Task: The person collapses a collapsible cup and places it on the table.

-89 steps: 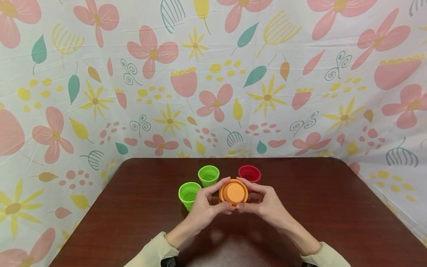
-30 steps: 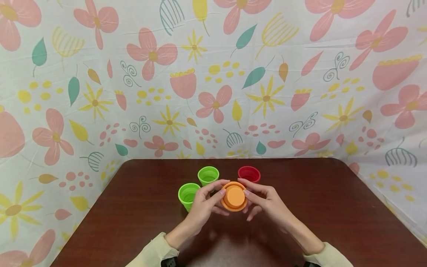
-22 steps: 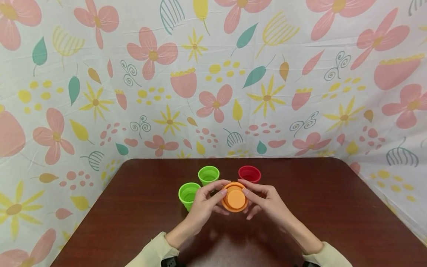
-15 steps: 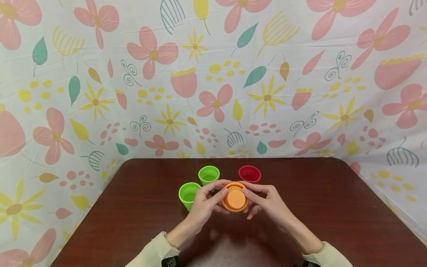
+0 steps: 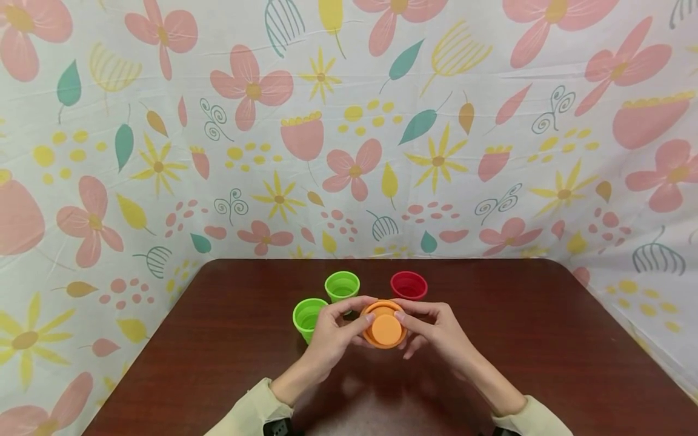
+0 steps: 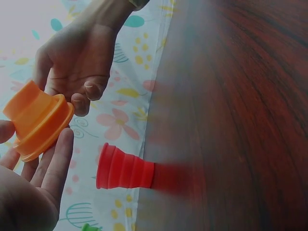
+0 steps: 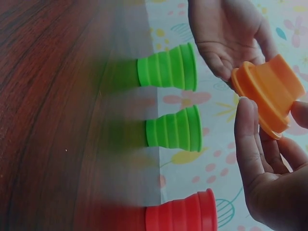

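An orange collapsible cup point(image 5: 386, 330) is held up over the table, its base facing me and its body partly folded into the wide rim. My left hand point(image 5: 334, 333) grips it from the left, thumb by the base and fingers behind the rim. From the right, my right hand point(image 5: 438, 330) holds it the same way. Side on, in the left wrist view, the orange cup point(image 6: 41, 120) shows a short stepped wall. Behind my hands stand two green cups point(image 5: 342, 284) and a red cup point(image 5: 409, 285), all extended upright with mouths up.
The dark brown wooden table point(image 5: 229, 345) reaches back to a flower-printed cloth point(image 5: 349, 121) hung behind it. In the right wrist view, the green cups point(image 7: 168, 67) and red cup point(image 7: 183, 214) stand in a row.
Over three seconds both thumbs have moved from the cup's near rim up to the sides of its base. In the last half second the left thumb has slid slightly inward. The other cups stay put.
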{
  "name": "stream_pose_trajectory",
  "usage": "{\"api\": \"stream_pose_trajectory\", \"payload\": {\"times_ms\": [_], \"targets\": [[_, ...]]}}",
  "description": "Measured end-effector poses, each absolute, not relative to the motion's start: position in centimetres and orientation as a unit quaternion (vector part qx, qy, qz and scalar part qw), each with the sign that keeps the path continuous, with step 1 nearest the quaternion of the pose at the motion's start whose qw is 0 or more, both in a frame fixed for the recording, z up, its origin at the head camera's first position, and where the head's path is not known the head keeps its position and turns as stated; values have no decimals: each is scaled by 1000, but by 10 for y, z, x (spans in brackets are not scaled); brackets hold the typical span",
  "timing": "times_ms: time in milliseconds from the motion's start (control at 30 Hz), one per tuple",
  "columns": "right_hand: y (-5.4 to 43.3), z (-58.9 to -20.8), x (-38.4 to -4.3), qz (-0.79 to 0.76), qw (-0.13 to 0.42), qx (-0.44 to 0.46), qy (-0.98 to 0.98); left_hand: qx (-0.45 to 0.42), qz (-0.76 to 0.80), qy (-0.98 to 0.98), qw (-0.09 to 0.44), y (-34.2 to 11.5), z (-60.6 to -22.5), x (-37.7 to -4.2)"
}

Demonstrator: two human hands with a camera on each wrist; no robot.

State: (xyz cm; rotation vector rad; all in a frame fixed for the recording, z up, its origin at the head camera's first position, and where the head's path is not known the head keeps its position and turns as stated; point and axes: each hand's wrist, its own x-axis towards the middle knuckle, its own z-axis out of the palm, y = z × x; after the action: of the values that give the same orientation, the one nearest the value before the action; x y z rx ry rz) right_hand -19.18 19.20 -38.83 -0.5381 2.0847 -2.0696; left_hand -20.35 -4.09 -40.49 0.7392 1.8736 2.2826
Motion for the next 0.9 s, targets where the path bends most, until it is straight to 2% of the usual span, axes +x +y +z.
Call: {"api": "stream_pose_trajectory", "payload": {"times_ms": [367, 900], "targets": [[192, -389, -193, -697, 60, -203, 685, 234, 742, 627, 38, -42, -408, -205], [192, -388, -194, -699, 63, -209, 681, 229, 738, 634, 35, -41, -407, -205]]}}
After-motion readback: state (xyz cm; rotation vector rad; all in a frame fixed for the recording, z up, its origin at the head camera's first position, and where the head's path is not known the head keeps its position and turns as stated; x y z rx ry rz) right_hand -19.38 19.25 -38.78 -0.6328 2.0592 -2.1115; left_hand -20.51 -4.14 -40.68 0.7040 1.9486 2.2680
